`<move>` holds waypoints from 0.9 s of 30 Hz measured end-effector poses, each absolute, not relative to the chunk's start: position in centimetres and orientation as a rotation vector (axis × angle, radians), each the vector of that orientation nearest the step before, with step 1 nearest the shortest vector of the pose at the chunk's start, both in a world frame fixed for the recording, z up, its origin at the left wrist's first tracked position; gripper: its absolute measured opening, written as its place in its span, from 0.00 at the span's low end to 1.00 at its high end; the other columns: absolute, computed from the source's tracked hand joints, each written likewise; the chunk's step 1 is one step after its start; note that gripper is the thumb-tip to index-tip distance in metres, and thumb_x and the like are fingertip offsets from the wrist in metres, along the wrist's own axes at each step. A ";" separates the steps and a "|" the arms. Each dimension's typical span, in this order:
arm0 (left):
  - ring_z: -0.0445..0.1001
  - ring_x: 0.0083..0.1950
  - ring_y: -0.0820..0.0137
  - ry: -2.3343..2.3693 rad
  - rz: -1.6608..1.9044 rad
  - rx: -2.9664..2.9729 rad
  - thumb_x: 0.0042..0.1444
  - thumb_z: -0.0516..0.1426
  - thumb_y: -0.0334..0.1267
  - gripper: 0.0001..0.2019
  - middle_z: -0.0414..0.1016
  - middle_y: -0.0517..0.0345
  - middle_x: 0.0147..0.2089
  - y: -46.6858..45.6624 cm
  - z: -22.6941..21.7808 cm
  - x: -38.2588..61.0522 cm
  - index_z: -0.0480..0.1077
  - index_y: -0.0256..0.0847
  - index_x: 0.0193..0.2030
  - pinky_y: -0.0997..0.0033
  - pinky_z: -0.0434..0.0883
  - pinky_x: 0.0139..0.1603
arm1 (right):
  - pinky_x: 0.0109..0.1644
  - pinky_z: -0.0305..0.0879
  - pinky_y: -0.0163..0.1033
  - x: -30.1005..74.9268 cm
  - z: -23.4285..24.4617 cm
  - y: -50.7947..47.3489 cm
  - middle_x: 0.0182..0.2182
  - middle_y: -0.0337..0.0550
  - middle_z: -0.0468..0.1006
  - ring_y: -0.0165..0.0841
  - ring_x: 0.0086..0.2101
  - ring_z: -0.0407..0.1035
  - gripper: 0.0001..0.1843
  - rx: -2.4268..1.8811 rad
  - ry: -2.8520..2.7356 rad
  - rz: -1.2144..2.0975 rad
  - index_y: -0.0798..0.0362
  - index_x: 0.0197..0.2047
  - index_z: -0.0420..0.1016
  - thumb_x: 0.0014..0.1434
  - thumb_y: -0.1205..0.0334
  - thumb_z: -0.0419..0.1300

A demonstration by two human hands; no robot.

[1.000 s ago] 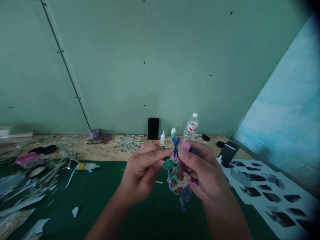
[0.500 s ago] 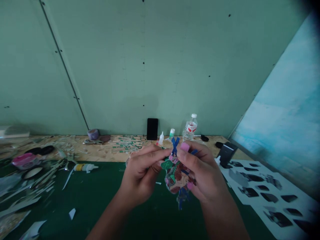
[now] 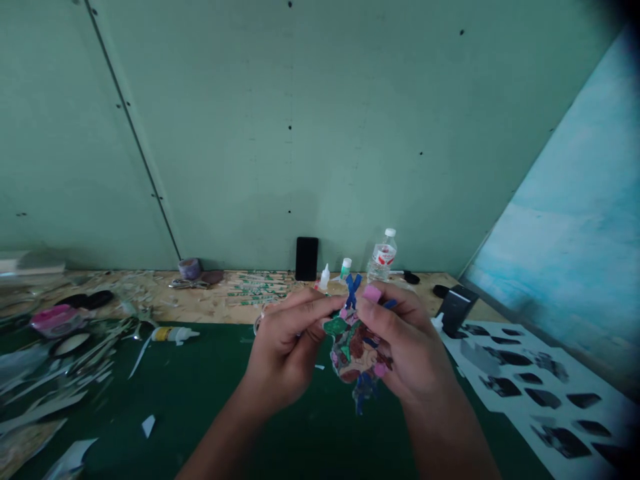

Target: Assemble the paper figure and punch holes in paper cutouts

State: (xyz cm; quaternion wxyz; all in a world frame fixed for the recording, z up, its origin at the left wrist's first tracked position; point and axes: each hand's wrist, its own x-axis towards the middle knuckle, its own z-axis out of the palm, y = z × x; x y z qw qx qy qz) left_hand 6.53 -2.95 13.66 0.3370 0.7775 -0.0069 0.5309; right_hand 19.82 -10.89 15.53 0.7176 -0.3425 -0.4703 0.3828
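A colourful cut-out figure (image 3: pixel 354 347), patched in green, brown, pink and blue, is held up between both hands over the green mat. My right hand (image 3: pixel 407 340) is closed on its right side, thumb in front. From the left, my left hand (image 3: pixel 290 340) pinches at the figure's upper edge, close to the base of a blue crossed strip (image 3: pixel 353 291) that sticks up from the top. Part of a round pale object peeks out behind the left fingers; what it is I cannot make out. My fingers hide some of the figure's top and right side.
Paper scraps, strips and a yellow-labelled glue bottle (image 3: pixel 173 335) lie on the left of the green mat (image 3: pixel 200 400). Along the back are a black phone (image 3: pixel 307 259), a white dropper bottle (image 3: pixel 325 277) and a water bottle (image 3: pixel 383 257). Printed sheets (image 3: pixel 510 400) lie on the right.
The whole view has shifted slightly, so the background sits a little further right. Both hands keep their hold on the figure, with hardly any movement.
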 end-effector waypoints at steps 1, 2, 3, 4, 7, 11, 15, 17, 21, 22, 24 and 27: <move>0.74 0.38 0.67 -0.015 1.384 2.019 0.63 0.52 0.30 0.17 0.76 0.52 0.38 -3.0 13.6 6.6 0.75 0.46 0.54 0.67 0.70 0.36 | 0.22 0.54 0.33 19.8 15.5 -10.9 0.19 0.32 0.64 0.24 0.19 0.54 0.10 -0.759 -1.037 0.846 0.50 0.25 0.75 0.55 0.56 0.67; 0.74 0.39 0.67 -0.010 1.380 2.012 0.63 0.52 0.31 0.17 0.77 0.51 0.39 -3.0 13.6 6.6 0.75 0.46 0.54 0.67 0.70 0.36 | 0.22 0.55 0.34 19.8 15.5 -10.9 0.19 0.33 0.65 0.25 0.19 0.55 0.10 -0.755 -1.032 0.842 0.50 0.25 0.75 0.55 0.56 0.67; 0.74 0.39 0.67 -0.006 1.375 2.004 0.64 0.52 0.31 0.16 0.77 0.51 0.39 -3.0 13.6 6.6 0.76 0.46 0.54 0.66 0.70 0.36 | 0.23 0.55 0.34 19.8 15.4 -10.8 0.20 0.33 0.65 0.25 0.20 0.55 0.10 -0.748 -1.027 0.839 0.50 0.25 0.75 0.54 0.56 0.67; 0.74 0.40 0.66 -0.005 1.372 1.997 0.64 0.52 0.32 0.16 0.77 0.51 0.40 -3.0 13.6 6.6 0.76 0.46 0.54 0.66 0.71 0.36 | 0.23 0.56 0.34 19.8 15.4 -10.8 0.20 0.34 0.66 0.25 0.20 0.56 0.10 -0.743 -1.022 0.837 0.49 0.25 0.75 0.54 0.56 0.68; 0.75 0.39 0.67 -0.009 1.370 1.994 0.64 0.52 0.31 0.16 0.78 0.52 0.40 -3.0 13.6 6.6 0.76 0.46 0.54 0.66 0.71 0.36 | 0.25 0.58 0.34 19.7 15.3 -10.7 0.20 0.34 0.65 0.26 0.21 0.57 0.08 -0.722 -1.020 0.827 0.49 0.26 0.77 0.54 0.57 0.68; 0.76 0.41 0.67 -0.016 1.404 1.999 0.64 0.52 0.30 0.16 0.80 0.52 0.42 -2.8 13.3 6.7 0.75 0.47 0.54 0.66 0.72 0.38 | 0.27 0.61 0.34 19.3 15.3 -10.6 0.21 0.34 0.67 0.26 0.22 0.60 0.06 -0.725 -0.971 0.810 0.48 0.28 0.78 0.55 0.58 0.67; 0.78 0.44 0.66 -0.016 1.456 1.973 0.64 0.52 0.31 0.16 0.80 0.53 0.45 -2.6 13.1 6.7 0.74 0.48 0.54 0.65 0.74 0.40 | 0.26 0.61 0.34 18.9 15.1 -10.4 0.21 0.34 0.68 0.27 0.22 0.61 0.07 -0.727 -0.904 0.827 0.48 0.27 0.77 0.53 0.57 0.68; 0.79 0.43 0.66 -0.014 1.465 1.969 0.65 0.52 0.32 0.15 0.81 0.53 0.45 -2.7 13.1 6.7 0.75 0.48 0.53 0.66 0.75 0.41 | 0.26 0.62 0.34 18.8 15.1 -10.4 0.21 0.34 0.69 0.26 0.22 0.62 0.07 -0.719 -0.880 0.835 0.49 0.27 0.77 0.52 0.57 0.69; 0.79 0.40 0.69 0.028 1.499 1.966 0.64 0.53 0.32 0.14 0.82 0.55 0.44 -2.8 13.2 6.8 0.75 0.48 0.51 0.70 0.74 0.37 | 0.26 0.64 0.34 18.6 15.1 -10.3 0.22 0.34 0.70 0.26 0.22 0.63 0.06 -0.695 -0.864 0.856 0.48 0.29 0.78 0.53 0.58 0.68; 0.79 0.38 0.70 0.041 1.513 1.968 0.64 0.53 0.32 0.14 0.82 0.55 0.43 -2.8 13.2 6.8 0.76 0.48 0.51 0.70 0.74 0.36 | 0.27 0.64 0.34 18.6 15.1 -10.3 0.22 0.34 0.71 0.26 0.22 0.64 0.06 -0.692 -0.869 0.857 0.48 0.29 0.78 0.54 0.58 0.68; 0.79 0.37 0.70 0.071 1.529 1.968 0.65 0.53 0.33 0.12 0.82 0.55 0.43 -2.8 13.1 6.8 0.76 0.46 0.50 0.71 0.74 0.35 | 0.27 0.66 0.35 18.6 15.1 -10.2 0.22 0.34 0.71 0.27 0.23 0.66 0.06 -0.695 -0.874 0.848 0.48 0.29 0.78 0.54 0.57 0.68; 0.80 0.39 0.69 0.095 1.518 1.949 0.65 0.53 0.35 0.11 0.82 0.53 0.44 -2.8 12.9 6.9 0.76 0.44 0.49 0.69 0.75 0.39 | 0.27 0.66 0.36 18.5 15.2 -10.2 0.22 0.34 0.71 0.28 0.22 0.66 0.07 -0.710 -0.852 0.828 0.48 0.28 0.77 0.53 0.56 0.68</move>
